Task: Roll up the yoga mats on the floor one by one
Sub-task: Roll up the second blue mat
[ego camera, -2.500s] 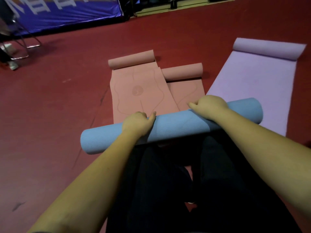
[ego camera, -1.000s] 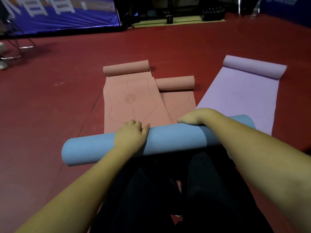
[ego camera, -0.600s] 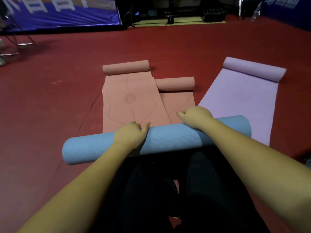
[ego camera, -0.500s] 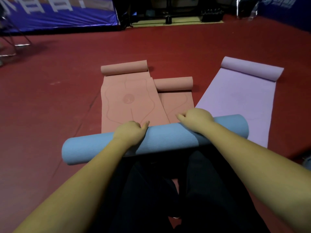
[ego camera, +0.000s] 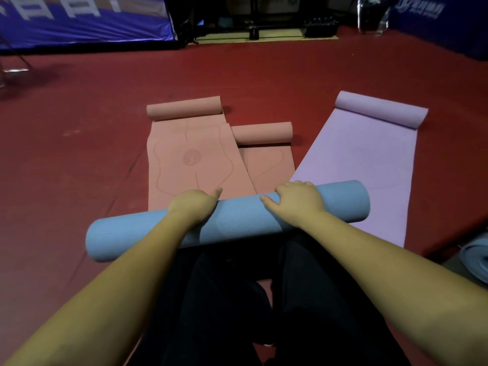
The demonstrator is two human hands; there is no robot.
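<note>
On the dark red floor (ego camera: 79, 154) of a hall, I am crouching over a fully rolled light blue foam yoga mat (ego camera: 237, 223) that is lying crosswise in front of my knees, its right end higher in the view than its left. My left hand (ego camera: 194, 204) is curling over the top of the roll left of its middle, thumb pointing forward along the far edge; my right hand (ego camera: 297, 200) is wrapping over the roll right of its middle, fingers bending round the far side. Both hands are gripping the blue mat. Beyond it, two salmon-pink foam mats are lying side by side, each partly rolled at its far end: the longer left one (ego camera: 192, 159) showing a printed line pattern, the shorter right one (ego camera: 266, 159) overlapped along its left edge by its neighbour. To the right, a lilac foam mat (ego camera: 356, 159) is lying mostly flat, angling away, also rolled at its far end. My dark trousers (ego camera: 264, 313) are filling the lower view. A blue banner (ego camera: 79, 19) is hanging at the back left.
</note>
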